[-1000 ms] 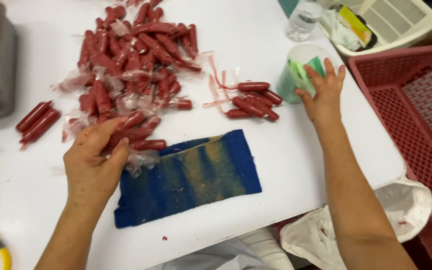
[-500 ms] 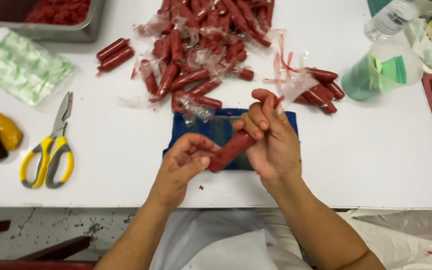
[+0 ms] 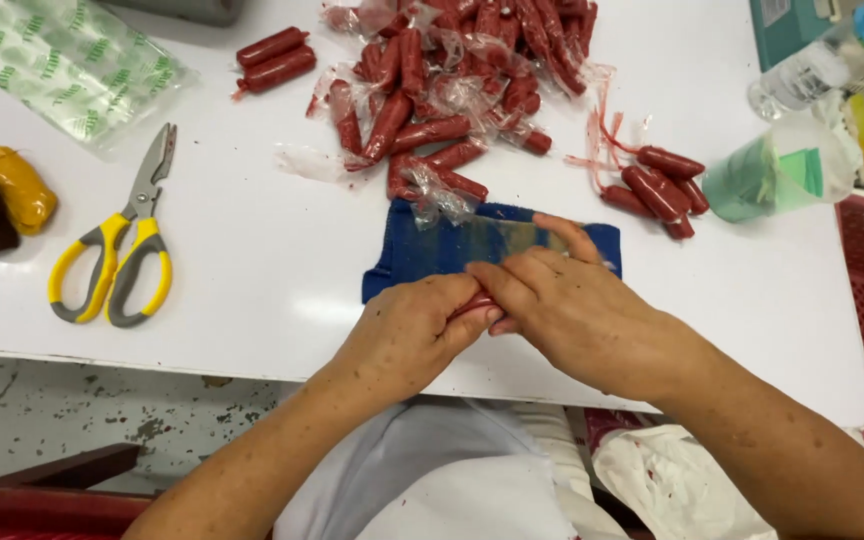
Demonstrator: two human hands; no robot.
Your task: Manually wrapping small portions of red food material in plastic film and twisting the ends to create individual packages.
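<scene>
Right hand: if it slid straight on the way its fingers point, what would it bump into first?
The right hand points up-left across the blue cloth. Past that, it would likely meet the nearest wrapped red sausages first; height above the table is unclear.

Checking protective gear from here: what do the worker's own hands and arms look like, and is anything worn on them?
Left hand and right hand are bare: no gloves, rings, watch or bracelets visible. Both forearms are bare too, no sleeves in view. Nails are short and unpainted.
</scene>
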